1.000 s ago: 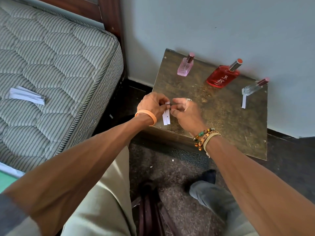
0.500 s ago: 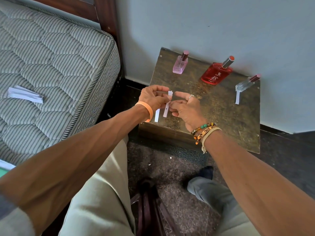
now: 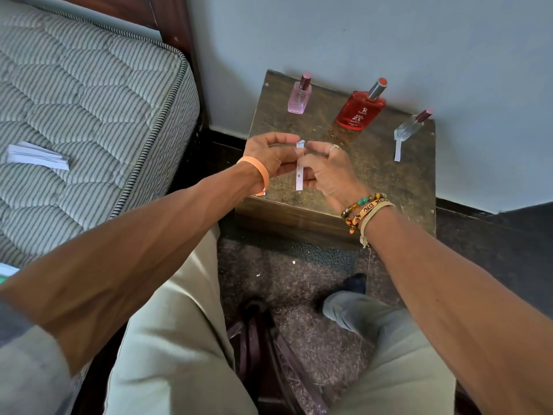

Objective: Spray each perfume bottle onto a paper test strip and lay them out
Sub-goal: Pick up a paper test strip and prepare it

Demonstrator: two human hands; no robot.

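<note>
Head view: both hands pinch a narrow white paper test strip (image 3: 299, 172) hanging upright over the brown worktop's (image 3: 389, 187) front edge; left hand (image 3: 270, 157) at its top, right hand (image 3: 326, 172) alongside; red glass perfume bottle (image 3: 360, 110) nearer the right.

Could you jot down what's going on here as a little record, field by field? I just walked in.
Setting: small worn table against a wall, beside a mattress
Bottles: pink bottle, red bottle, clear bottle, all standing at the back
Laid strip: one paper strip in front of the clear bottle
In hand: left hand and right hand pinch a test strip together
Spare strips: stack on the mattress
Progress: pink and red bottles have no strip yet
</note>
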